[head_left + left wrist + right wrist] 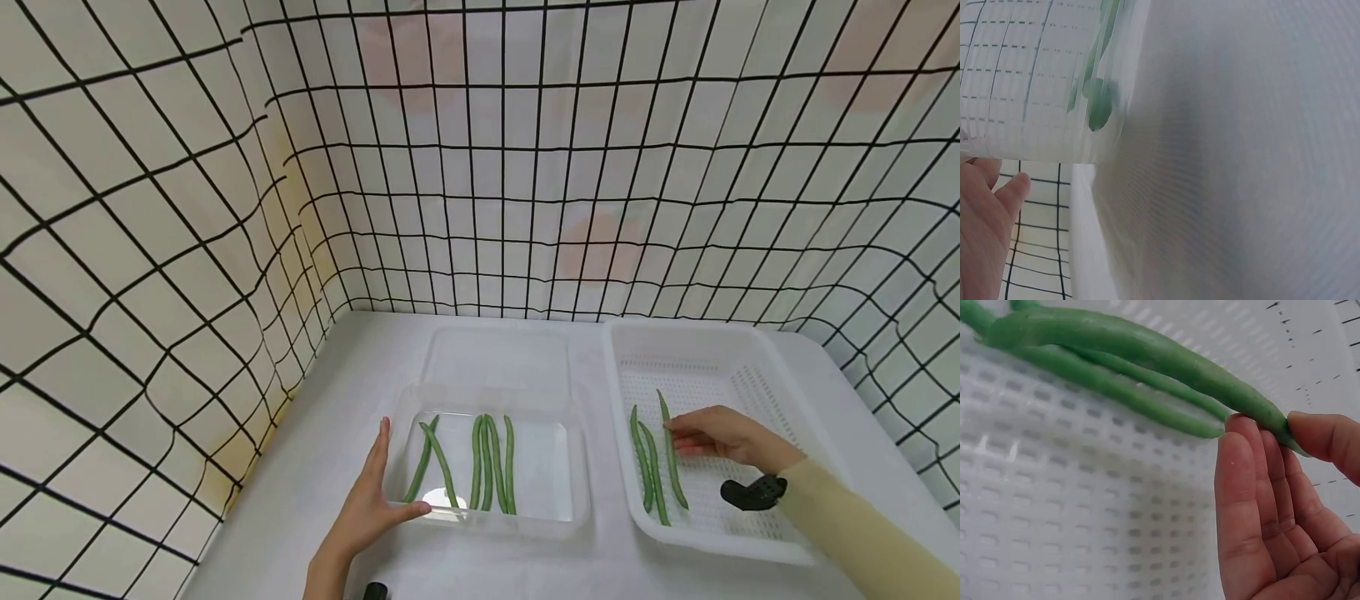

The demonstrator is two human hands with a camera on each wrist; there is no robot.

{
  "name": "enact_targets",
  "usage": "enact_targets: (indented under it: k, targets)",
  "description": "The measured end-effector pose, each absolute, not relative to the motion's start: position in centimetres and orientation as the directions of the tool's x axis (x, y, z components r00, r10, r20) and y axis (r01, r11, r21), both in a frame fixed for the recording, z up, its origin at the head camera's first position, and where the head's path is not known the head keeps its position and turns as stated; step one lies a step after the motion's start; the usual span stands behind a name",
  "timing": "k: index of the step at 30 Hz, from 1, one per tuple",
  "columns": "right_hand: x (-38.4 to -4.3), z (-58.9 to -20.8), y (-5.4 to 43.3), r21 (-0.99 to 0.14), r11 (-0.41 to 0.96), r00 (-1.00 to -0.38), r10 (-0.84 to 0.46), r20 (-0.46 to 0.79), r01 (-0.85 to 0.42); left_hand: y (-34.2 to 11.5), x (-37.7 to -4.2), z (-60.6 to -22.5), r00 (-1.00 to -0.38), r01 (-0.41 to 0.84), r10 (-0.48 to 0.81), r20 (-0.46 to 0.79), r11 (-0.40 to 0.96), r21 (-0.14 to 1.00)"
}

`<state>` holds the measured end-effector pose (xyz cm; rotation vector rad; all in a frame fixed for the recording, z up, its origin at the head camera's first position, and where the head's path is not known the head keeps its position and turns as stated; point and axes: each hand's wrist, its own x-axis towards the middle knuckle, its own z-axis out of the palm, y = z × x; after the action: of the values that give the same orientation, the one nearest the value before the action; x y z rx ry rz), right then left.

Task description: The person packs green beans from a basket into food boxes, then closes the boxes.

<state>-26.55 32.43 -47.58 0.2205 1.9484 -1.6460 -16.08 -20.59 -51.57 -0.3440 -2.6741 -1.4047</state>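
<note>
one slim green bean [674, 467], pinched near its far end

the white tabletop [540, 562] carries everything, with black mesh [537, 175] rising on the far side and to left and right. on the right stands a white perforated basket [735, 548]; left of it sits a smaller clear container [525, 527].

the hands are well apart. the left hand [367, 500] is spread at the container's near left corner, fingers straight along the left wall, thumb over the near rim; how hard it presses, i cannot tell. the right hand [727, 437] is in the basket, thumb and fingertips clamped on the bean near its far tip.

two other beans [656, 479] lie just left of the held one. six more [487, 467] lie in the container: two crossed at left, four roughly side by side to their right.

the bean should be very light and fairly stiff, with a little spring along its curve. its skin looks smooth and may turn or slide in a light pinch at the narrow tip. it could bruise or snap if squeezed or bent hard; a gentle grip nearer the middle would balance it better.
</note>
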Motion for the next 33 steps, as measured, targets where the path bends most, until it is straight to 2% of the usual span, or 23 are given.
enact_targets:
  k: [9,21,33]
  targets:
    - [-27.3,-43.7,31.3,-0.893,0.115,-0.825,-0.346,-0.446,0.435,-20.5,-16.1,-51.4,-0.968,0.249,0.155,0.195,0.554,0.795]
    - [-26.8,-40.8,25.5,-0.895,-0.028,-0.799,-0.464,-0.383,0.445,-20.4,-16.1,-51.4,-0.967,0.252,0.159,0.197,0.555,0.793]
    - [-26.4,-41.9,18.3,-0.909,0.023,-0.801,-0.465,-0.377,0.415,-20.2,-16.1,-51.5,-0.967,0.254,0.164,0.195,0.549,0.796]
